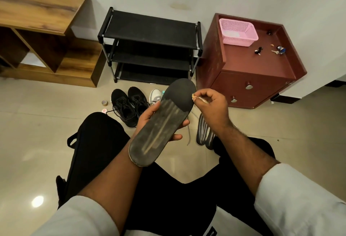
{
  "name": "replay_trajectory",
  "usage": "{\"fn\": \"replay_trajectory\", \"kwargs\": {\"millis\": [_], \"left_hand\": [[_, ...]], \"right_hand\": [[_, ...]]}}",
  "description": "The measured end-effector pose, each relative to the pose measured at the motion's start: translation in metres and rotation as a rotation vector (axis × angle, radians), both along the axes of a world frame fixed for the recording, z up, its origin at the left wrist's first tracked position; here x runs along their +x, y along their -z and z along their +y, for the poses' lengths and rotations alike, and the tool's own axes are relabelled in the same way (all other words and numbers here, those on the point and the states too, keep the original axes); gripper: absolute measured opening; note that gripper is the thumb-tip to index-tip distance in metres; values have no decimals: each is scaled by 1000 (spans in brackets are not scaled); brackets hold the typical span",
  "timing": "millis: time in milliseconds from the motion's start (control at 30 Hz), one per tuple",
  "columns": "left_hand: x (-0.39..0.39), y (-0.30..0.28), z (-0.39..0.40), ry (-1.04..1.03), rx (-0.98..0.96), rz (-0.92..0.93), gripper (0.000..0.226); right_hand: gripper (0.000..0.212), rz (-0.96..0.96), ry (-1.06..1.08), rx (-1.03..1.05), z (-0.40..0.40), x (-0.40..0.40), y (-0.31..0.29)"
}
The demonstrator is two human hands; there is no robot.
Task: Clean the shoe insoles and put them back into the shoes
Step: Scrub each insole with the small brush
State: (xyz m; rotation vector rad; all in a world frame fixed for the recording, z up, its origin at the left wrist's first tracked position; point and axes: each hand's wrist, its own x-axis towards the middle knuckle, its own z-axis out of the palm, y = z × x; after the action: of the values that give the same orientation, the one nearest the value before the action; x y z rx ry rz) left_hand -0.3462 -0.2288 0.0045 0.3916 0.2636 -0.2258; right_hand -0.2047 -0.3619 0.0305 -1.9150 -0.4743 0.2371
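Note:
My left hand [149, 118] holds a dark insole [164, 121] from beneath, fingers curled round its edges, toe end pointing away. The insole bears pale worn streaks along its heel half. My right hand [211, 104] pinches a small pale scrap of cloth or tissue [198, 98] at the insole's right toe edge. A pair of black lace-up shoes [128, 104] stands on the floor beyond my knees. A white shoe [155, 95] shows partly behind the insole. Another insole [205, 132] with light stripes lies on the floor under my right forearm.
A black three-tier shoe rack [149, 46] stands against the wall. A maroon cabinet [249, 78] to its right carries a pink basket [237, 32] and small items. A wooden shelf unit [45, 35] is at left. A tape roll [104, 102] lies near the shoes.

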Motion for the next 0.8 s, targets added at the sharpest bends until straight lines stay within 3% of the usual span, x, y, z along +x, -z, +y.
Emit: {"fn": "replay_trajectory", "kwargs": {"millis": [133,267,533,667,733,800], "left_hand": [[4,4,3,-66,-50,108,70],[11,4,-2,-129,28,170,67],[13,10,-4,-289,-43,196,42],[14,10,0,-289,-45,207,57],[13,11,-2,-295,-29,213,36],[11,9,-5,-337,-26,194,33]], "right_hand": [[10,-53,-62,-51,-7,-9,6],[9,-113,-75,-92,-11,-14,10],[13,-334,-335,-163,-5,-52,7],[11,-442,-501,-186,-4,-70,11],[10,-484,-471,-217,-2,-61,11],[11,-487,-383,-242,-1,-46,9]]}}
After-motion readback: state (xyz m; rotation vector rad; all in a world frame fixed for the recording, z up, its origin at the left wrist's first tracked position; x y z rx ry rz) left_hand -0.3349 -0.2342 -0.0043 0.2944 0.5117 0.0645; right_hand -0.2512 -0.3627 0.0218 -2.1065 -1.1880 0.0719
